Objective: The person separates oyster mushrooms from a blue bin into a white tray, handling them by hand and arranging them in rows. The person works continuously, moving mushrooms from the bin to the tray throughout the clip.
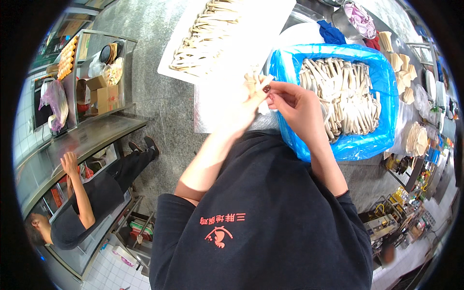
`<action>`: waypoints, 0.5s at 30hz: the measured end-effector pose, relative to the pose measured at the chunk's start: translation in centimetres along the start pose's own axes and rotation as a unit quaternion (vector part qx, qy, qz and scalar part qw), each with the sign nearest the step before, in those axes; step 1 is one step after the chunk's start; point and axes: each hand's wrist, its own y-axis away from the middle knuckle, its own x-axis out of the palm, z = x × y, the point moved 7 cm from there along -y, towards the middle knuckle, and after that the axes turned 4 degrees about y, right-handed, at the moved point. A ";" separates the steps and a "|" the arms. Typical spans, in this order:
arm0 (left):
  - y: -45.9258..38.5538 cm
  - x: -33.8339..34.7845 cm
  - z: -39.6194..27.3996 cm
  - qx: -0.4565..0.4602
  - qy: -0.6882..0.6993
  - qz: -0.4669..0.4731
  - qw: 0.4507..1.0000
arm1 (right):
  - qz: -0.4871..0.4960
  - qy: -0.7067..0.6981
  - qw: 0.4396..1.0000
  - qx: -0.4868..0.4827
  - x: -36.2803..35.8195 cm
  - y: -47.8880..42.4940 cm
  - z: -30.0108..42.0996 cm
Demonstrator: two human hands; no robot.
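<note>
My left hand (243, 107), washed out by glare, holds a small bunch of pale long-stemmed mushrooms (255, 79) with the thumb across the stems. The thumb and fingers of my right hand (299, 108) pinch at the lower end of this bunch, touching my left hand; their tips are partly hidden. By my right hand stands a container lined with a blue plastic bag (386, 119), holding many long-stemmed mushrooms (342, 94) laid in rows. Ahead on the left, a white tray (262, 25) bears a row of similar mushrooms (208, 36).
Behind the blue-lined container are a metal bowl of sliced purple onions (359, 18) and a blue cloth (330, 32). Pale fan-shaped pieces (403, 78) lie to the right. A co-worker (90, 206) stands at a metal counter (98, 134) on the left, beside cardboard boxes (107, 98).
</note>
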 end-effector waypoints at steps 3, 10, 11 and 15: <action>-2.2 -2.4 -4.5 -0.048 -0.087 0.076 0.992 | -0.019 0.019 1.000 -0.017 -1.7 -0.1 1.8; -10.7 -6.3 2.0 0.049 -0.739 0.277 0.612 | -0.046 -0.015 0.998 -0.028 -3.9 0.0 1.8; -11.3 -6.5 3.2 0.008 -0.755 0.284 0.590 | -0.044 -0.010 0.998 -0.032 -4.0 0.2 1.8; -11.7 -5.3 5.3 -0.021 -0.767 0.342 0.543 | -0.054 0.019 0.998 -0.040 -5.0 0.8 1.3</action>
